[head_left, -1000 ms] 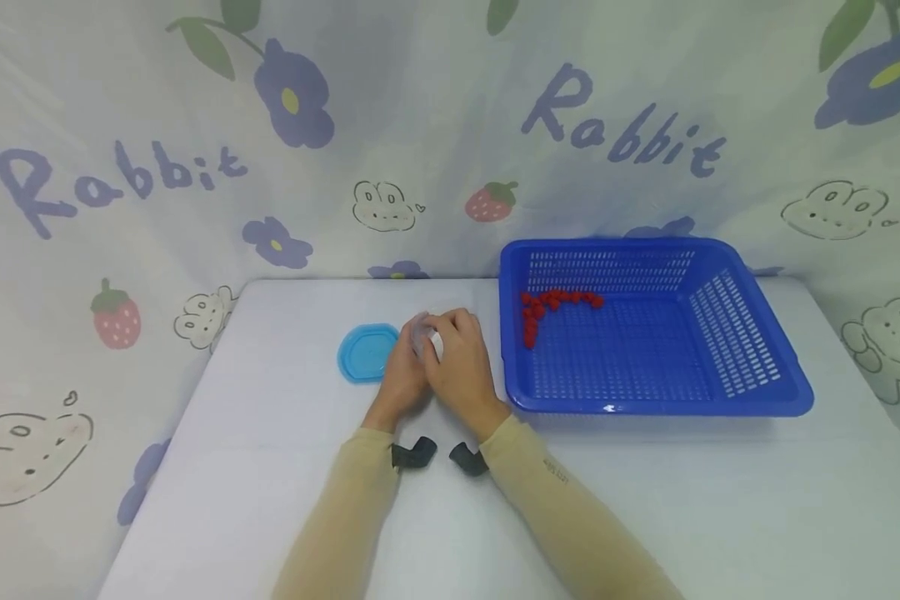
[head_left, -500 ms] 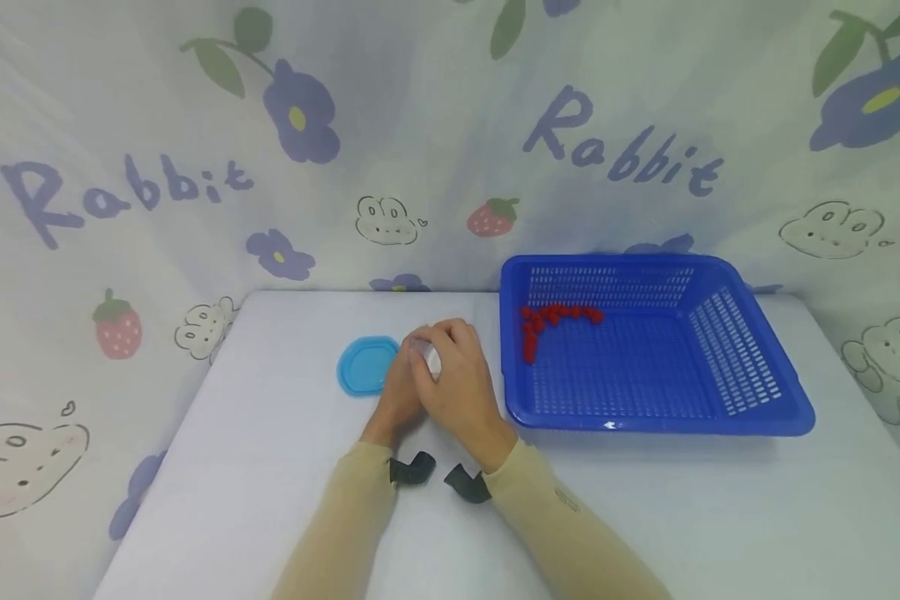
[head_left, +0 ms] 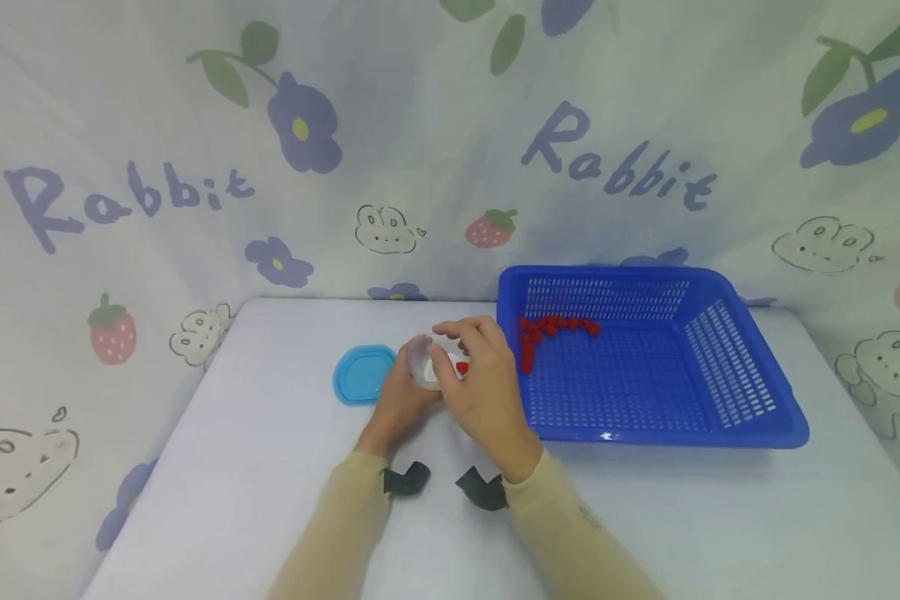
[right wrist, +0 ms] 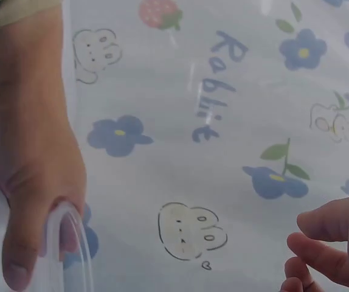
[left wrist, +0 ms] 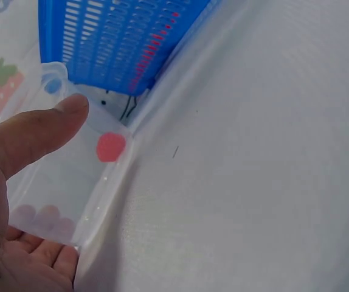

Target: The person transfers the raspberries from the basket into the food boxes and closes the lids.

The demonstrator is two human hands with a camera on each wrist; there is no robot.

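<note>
My left hand [head_left: 402, 390] grips a small clear plastic container [left wrist: 71, 176], its thumb on the near side and fingers round the far side and bottom. A small red bumpy ball, raspberry-like [left wrist: 110, 147], shows through the container's wall and lies inside near its bottom. My right hand [head_left: 489, 387] hovers just right of the container's opening, with fingers loosely bent and nothing seen between them; in the right wrist view its fingertips [right wrist: 311, 243] hang apart from the container. A light-blue lid [head_left: 363, 375] lies flat on the table left of the left hand.
A blue slotted basket [head_left: 645, 439] stands to the right on the white table [head_left: 270, 500]. Several red pieces [head_left: 547, 325] lie along its back left corner. Dark straps [head_left: 408, 479] are at both wrists. A printed curtain [head_left: 420, 167] hangs behind the table.
My right hand has drawn back to the right from over the container and its fingers have loosened. A red ball now shows in the container. The head view has tilted up a little.
</note>
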